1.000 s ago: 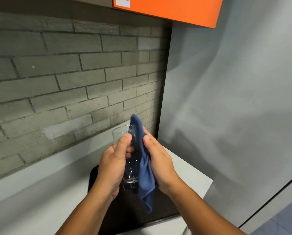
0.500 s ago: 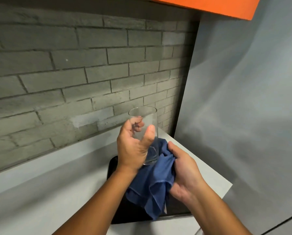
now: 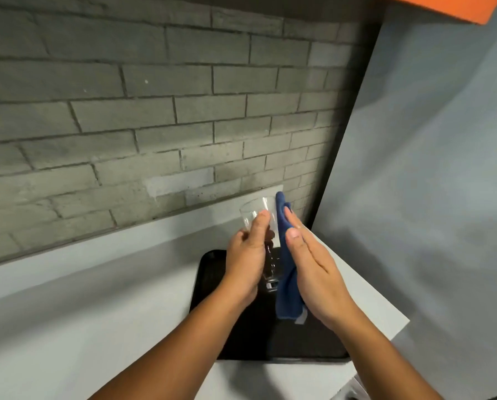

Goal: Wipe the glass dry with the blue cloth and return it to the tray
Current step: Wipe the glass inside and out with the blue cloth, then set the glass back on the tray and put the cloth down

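Note:
A clear drinking glass [image 3: 253, 212] is held upright above the black tray [image 3: 209, 267], with my left hand [image 3: 246, 261] wrapped around its left side. The blue cloth [image 3: 287, 284] hangs flat against the glass's right side, running from above the rim down past the base. My right hand [image 3: 313, 272] presses the cloth against the glass with straight fingers and an open palm. The lower half of the glass is hidden between both hands.
The tray lies on a white counter [image 3: 97, 298] near its right end. A grey brick wall [image 3: 155, 125] stands behind it and a plain grey wall [image 3: 429, 197] to the right. An orange cabinet edge [image 3: 458, 8] hangs above.
The cloth was bunched below the glass half a second ago. My right hand has since lifted it flat against the glass's right side, up to the rim.

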`<state>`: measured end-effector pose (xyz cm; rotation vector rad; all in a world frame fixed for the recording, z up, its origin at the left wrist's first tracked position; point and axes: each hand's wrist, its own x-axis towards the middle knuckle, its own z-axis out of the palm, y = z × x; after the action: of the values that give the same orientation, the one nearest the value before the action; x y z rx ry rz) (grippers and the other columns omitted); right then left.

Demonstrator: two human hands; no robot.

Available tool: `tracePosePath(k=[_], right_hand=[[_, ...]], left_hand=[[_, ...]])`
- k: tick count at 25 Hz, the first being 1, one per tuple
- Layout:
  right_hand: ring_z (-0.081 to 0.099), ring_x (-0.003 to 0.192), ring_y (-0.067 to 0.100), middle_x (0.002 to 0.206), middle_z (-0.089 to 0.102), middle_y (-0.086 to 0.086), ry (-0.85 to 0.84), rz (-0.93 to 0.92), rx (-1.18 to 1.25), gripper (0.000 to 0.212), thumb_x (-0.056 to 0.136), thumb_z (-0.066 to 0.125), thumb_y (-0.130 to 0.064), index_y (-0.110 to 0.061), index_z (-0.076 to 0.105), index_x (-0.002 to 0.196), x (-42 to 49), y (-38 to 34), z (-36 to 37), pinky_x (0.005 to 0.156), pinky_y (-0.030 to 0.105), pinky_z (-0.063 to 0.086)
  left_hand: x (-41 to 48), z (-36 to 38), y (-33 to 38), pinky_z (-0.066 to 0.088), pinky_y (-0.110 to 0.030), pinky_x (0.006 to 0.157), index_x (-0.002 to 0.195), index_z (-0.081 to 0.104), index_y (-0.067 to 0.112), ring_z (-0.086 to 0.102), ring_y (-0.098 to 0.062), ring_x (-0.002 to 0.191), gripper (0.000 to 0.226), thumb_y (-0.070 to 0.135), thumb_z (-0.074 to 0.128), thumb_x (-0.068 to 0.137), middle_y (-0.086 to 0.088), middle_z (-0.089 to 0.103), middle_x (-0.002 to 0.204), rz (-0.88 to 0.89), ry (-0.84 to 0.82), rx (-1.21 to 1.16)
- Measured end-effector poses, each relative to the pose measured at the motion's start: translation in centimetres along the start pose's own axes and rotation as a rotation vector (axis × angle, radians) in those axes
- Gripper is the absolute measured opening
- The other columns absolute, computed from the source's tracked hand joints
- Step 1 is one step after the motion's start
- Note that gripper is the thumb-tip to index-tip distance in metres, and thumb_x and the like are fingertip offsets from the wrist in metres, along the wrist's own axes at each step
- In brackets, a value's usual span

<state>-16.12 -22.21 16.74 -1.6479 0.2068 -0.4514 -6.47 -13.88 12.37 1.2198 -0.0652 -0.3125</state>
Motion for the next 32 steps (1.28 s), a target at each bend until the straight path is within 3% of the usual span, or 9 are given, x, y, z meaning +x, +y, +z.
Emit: tracePosePath(k=[2,4,9,11,13,17,20,24,32], right_hand=[[0.052,0.145,-0.004,0.155,0.06,-0.017,-0.007,0.005,-0.008,0.041,0.113,0.046,-0.031,-0.031,0.058,0.152,0.8,0.4,-0.9,0.129,0.031,0.035],[0.064,0.137,0.006,0.144,0.071,-0.012,0.012,0.069,0.043,0.037,0.113,0.047,-0.035,-0.035,0.064,0.146,1.3,1.0,-1.7,0.124,0.041,0.043],[0.081,0.1,0.02,0.107,0.086,0.002,0.16,0.235,0.225,0.031,0.111,0.051,-0.035,-0.026,0.08,0.113,1.0,0.8,-2.7,0.092,0.04,0.061],[0.082,0.096,0.027,0.11,0.085,0.013,0.214,0.393,0.406,0.035,0.106,0.058,-0.042,-0.016,0.08,0.114,1.6,0.5,-3.8,0.088,0.043,0.062],[0.077,0.109,0.034,0.118,0.082,0.019,0.253,0.479,0.549,0.044,0.096,0.071,-0.048,-0.011,0.079,0.119,2.1,0.7,-4.9,0.098,0.049,0.059],[0.072,0.124,0.044,0.127,0.077,0.026,0.21,0.487,0.649,0.049,0.083,0.085,-0.023,-0.006,0.073,0.128,2.6,1.0,-6.4,0.108,0.055,0.056],[0.075,0.116,0.042,0.12,0.079,0.026,0.207,0.493,0.637,0.038,0.092,0.078,-0.01,-0.002,0.072,0.129,3.0,1.3,-6.9,0.097,0.051,0.061],[0.08,0.1,0.036,0.114,0.081,0.023,0.231,0.544,0.692,0.033,0.099,0.071,-0.017,-0.003,0.072,0.129,3.3,1.3,-7.5,0.074,0.042,0.066],[0.082,0.099,0.032,0.116,0.082,0.017,0.182,0.515,0.815,0.037,0.106,0.059,-0.035,-0.007,0.083,0.114,3.7,1.1,-8.9,0.086,0.046,0.062]], left_hand=[[-0.6,0.3,-0.6,0.066,-0.05,0.098,0.105,0.085,0.009,0.085,-0.035,0.097,0.071,0.07,0.085,0.07,-0.014,0.089,0.099,-0.116,-0.031,-0.106],[-0.9,0.8,-0.8,0.066,-0.049,0.098,0.11,0.085,0.0,0.084,-0.039,0.101,0.066,0.061,0.083,0.086,-0.02,0.089,0.105,-0.085,-0.1,-0.116],[0.8,0.0,-1.6,0.055,-0.02,0.064,0.084,0.07,0.017,0.07,-0.004,0.063,0.04,0.051,0.075,0.103,0.014,0.073,0.065,0.012,0.002,0.129],[1.9,-1.0,-2.8,0.051,-0.012,0.065,0.09,0.069,0.015,0.07,-0.006,0.071,0.038,0.051,0.077,0.101,0.013,0.072,0.074,0.044,0.092,0.226],[3.0,-2.1,-4.7,0.051,-0.017,0.071,0.097,0.07,0.016,0.074,-0.012,0.084,0.034,0.048,0.083,0.097,0.009,0.074,0.088,0.043,0.179,0.333],[4.5,-3.3,-8.7,0.053,-0.031,0.083,0.101,0.063,0.025,0.075,-0.026,0.102,0.037,0.045,0.093,0.088,-0.003,0.073,0.104,0.045,0.178,0.568],[4.7,-3.4,-10.6,0.05,-0.028,0.082,0.109,0.064,0.018,0.072,-0.026,0.105,0.042,0.035,0.095,0.086,-0.006,0.072,0.111,0.042,0.146,0.669],[4.2,-3.7,-12.0,0.05,-0.029,0.093,0.118,0.062,0.021,0.069,-0.02,0.111,0.051,0.038,0.096,0.085,-0.002,0.067,0.122,0.047,0.092,0.77],[3.9,-4.7,-12.8,0.059,-0.029,0.096,0.128,0.062,0.026,0.074,-0.015,0.115,0.061,0.041,0.099,0.082,0.0,0.068,0.135,0.019,0.055,0.789]])
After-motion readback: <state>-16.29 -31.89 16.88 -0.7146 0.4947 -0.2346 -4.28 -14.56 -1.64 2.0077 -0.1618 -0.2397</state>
